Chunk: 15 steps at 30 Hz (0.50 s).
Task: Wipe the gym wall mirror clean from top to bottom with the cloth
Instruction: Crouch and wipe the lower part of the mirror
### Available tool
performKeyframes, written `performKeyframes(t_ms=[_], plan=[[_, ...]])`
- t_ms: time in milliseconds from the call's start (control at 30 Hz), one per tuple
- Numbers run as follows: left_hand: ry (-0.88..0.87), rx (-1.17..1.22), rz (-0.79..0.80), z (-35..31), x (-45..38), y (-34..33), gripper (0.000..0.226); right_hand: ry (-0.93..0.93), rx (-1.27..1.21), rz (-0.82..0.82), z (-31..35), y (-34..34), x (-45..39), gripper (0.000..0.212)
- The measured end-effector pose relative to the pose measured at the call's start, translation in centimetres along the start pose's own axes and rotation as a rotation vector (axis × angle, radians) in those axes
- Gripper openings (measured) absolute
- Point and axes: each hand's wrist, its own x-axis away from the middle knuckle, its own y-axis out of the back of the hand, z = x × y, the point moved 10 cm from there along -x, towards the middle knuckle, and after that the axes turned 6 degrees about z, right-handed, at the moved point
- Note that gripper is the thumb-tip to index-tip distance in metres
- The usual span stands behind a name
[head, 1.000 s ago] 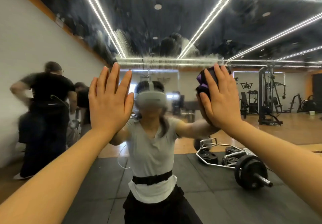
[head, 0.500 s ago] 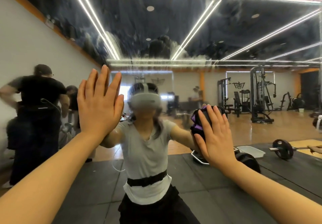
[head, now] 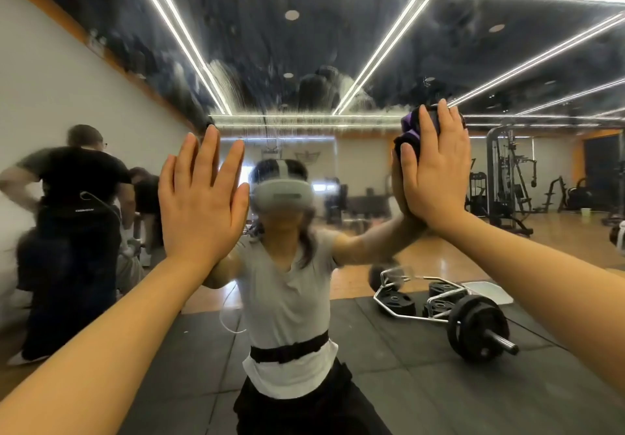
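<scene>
Two hands are raised against the mirror [head: 338, 45]. Left hand [head: 203, 201] lies flat on the glass, fingers straight and spread, holding nothing. Right hand [head: 436, 170] presses a dark purple cloth [head: 411, 131] to the glass with straight fingers; the cloth bunches out past the fingertips and thumb. Streaky smears cover the upper mirror, above both hands. Reflected behind are a loaded barbell [head: 477, 329] on the black floor mat and, somewhat blurred, what looks like a weight machine [head: 504, 177].
</scene>
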Motion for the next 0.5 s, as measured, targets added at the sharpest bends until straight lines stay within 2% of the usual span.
performKeyframes(t_ms=[267,500], plan=[[0.003,-0.013,0.008,-0.1,0.0,-0.1,0.054,-0.007,-0.007,-0.049,0.3,-0.3,3.9,0.057],[0.008,0.001,0.022,-0.2,0.0,0.0,0.055,0.069,0.005,-0.034,-0.2,-0.9,9.6,0.055]])
